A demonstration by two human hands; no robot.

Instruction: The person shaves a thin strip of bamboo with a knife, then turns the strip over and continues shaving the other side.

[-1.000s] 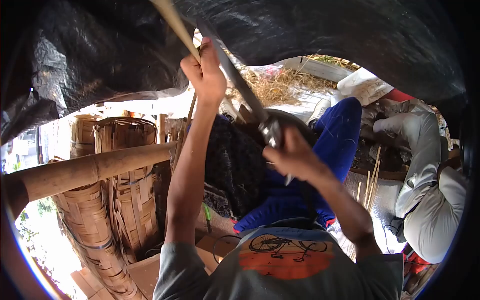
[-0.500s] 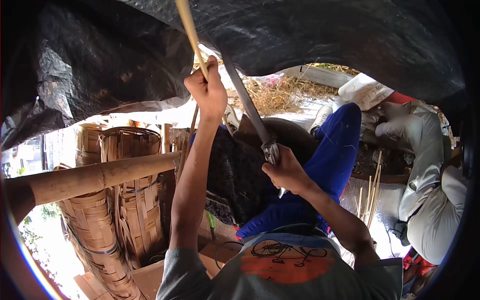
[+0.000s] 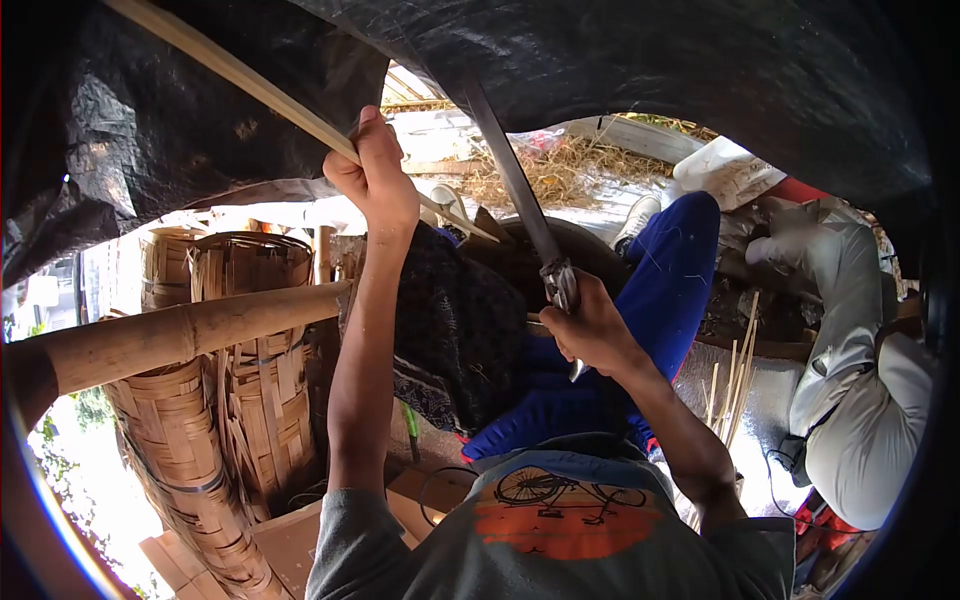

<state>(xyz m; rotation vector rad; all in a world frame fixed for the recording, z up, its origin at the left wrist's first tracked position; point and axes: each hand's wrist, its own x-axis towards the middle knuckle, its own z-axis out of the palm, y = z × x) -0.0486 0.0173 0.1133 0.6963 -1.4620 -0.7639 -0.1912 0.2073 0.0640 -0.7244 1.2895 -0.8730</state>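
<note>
My left hand [image 3: 376,178] is closed round a long pale bamboo strip [image 3: 235,75], which slants from the upper left down past the fist to the right. In my right hand [image 3: 592,325] is the handle of a long dark blade [image 3: 515,185]; the fingers wrap round it and the blade points up and slightly left. Strip and blade are apart. A dark cloth [image 3: 450,330] lies over my lap beside my blue trousers [image 3: 675,270].
Tall woven baskets [image 3: 175,430] stand at the left behind a thick bamboo pole [image 3: 190,335]. Black plastic sheeting [image 3: 640,65] hangs overhead. At the right sits another person in pale trousers [image 3: 860,430]. Thin bamboo sticks [image 3: 738,385] stand near my right arm.
The bamboo strip has swung from steep to a flatter slant, its upper end now far left. My left hand has shifted left, and my right hand has moved slightly up and right with the blade.
</note>
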